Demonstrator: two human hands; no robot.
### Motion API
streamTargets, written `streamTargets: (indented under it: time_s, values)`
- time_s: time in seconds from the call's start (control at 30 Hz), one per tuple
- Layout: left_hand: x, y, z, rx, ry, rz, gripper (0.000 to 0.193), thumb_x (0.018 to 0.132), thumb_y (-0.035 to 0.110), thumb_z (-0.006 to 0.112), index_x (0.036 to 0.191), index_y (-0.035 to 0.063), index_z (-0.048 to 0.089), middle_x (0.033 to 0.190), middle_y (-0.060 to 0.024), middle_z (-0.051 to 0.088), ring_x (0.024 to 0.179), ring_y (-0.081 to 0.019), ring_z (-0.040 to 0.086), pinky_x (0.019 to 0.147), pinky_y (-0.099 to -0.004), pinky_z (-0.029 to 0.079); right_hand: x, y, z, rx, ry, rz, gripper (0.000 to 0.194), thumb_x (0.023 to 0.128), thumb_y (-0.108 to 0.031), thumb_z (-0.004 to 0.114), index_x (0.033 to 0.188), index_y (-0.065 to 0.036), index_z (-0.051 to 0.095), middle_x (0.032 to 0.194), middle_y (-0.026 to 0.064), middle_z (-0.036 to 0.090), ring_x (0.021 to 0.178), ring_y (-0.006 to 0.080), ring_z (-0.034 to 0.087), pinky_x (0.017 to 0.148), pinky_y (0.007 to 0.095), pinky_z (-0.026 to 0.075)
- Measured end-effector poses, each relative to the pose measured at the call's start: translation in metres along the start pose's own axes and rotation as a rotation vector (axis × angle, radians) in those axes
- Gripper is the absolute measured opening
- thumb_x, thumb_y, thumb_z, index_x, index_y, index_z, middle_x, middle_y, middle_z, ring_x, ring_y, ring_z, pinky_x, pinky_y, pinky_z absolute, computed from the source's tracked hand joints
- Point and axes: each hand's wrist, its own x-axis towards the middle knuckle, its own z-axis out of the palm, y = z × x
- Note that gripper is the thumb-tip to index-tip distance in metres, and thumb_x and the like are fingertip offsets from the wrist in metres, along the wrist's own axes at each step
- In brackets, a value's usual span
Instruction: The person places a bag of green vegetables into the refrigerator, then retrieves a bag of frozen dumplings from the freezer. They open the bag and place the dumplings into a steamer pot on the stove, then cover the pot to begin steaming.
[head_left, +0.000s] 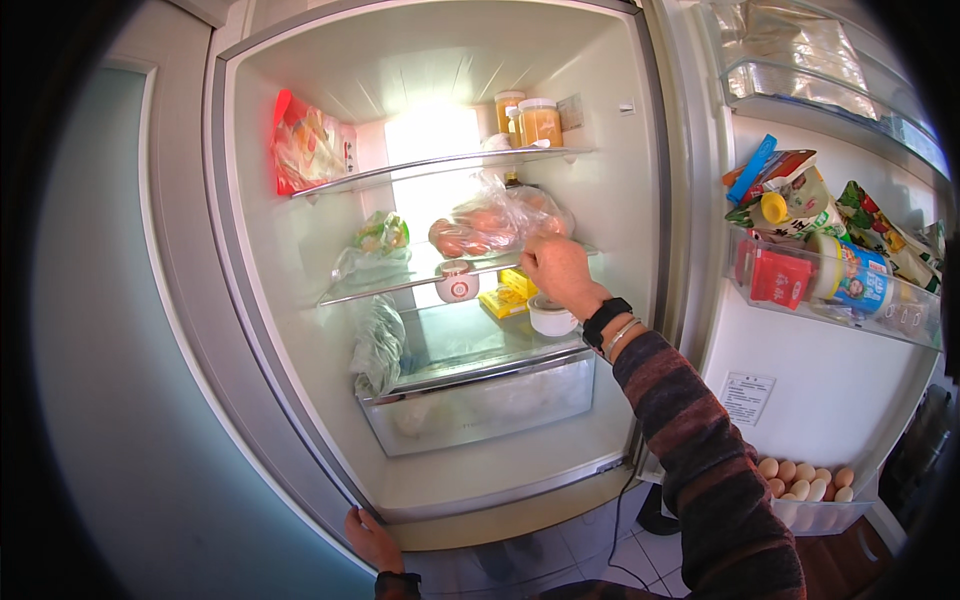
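Note:
My right hand (557, 271) reaches into the lit refrigerator at the front edge of the middle glass shelf (405, 277). Its fingers are curled by the clear plastic bag of reddish round produce (480, 229); whether they grip the bag or the shelf edge cannot be told. Below the hand, a white lidded bowl (551, 319) stands beside yellow boxes (506, 298) on the lower shelf. A white jar with a pinkish lid (457, 282) is to their left. My left hand (373, 538) rests against the bottom left edge of the refrigerator frame, its palm hidden.
The open door at the right holds food packets (802, 199), a blue-labelled canister (862, 275) and eggs (806, 480). Jars (540, 122) and a red bag (307, 146) occupy the top shelf. A clear drawer (487, 405) lies below; a black cable (616, 517) hangs near the floor.

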Motion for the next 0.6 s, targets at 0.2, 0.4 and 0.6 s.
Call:
streamTargets:
  time_s: [0.2, 0.4, 0.6]
  values:
    - [-0.001, 0.005, -0.002, 0.056, -0.029, 0.022, 0.035, 0.1, 0.026, 0.045, 0.111, -0.0048, 0.058, 0.104, -0.0218, 0.061, 0.097, -0.0387, 0.056, 0.085, -0.0443, 0.044, -0.006, -0.001, 0.002, -0.017, -0.015, 0.034, 0.012, 0.078, -0.016, 0.062, 0.074, -0.004, 0.064, 0.081, 0.0131, 0.062, 0.075, 0.0331, 0.062, 0.065, 0.0438, 0.051]
    - [-0.001, 0.005, -0.003, 0.106, -0.061, 0.028, 0.034, 0.1, 0.026, 0.044, 0.109, -0.0036, 0.058, 0.103, -0.0205, 0.061, 0.097, -0.0389, 0.055, 0.084, -0.0452, 0.044, -0.02, -0.003, -0.003, -0.08, 0.075, -0.151, 0.006, 0.073, -0.011, 0.066, 0.077, -0.007, 0.065, 0.083, 0.0088, 0.06, 0.084, 0.0281, 0.06, 0.07, 0.039, 0.05]
    - [0.0, 0.001, -0.002, 0.185, -0.099, 0.049, 0.032, 0.1, 0.024, 0.043, 0.107, -0.0024, 0.059, 0.102, -0.0198, 0.061, 0.097, -0.0385, 0.055, 0.083, -0.0458, 0.044, -0.03, -0.006, -0.006, -0.101, 0.08, -0.143, 0.019, 0.069, -0.01, 0.067, 0.088, -0.007, 0.065, 0.09, 0.0076, 0.06, 0.09, 0.0258, 0.06, 0.073, 0.0371, 0.051]
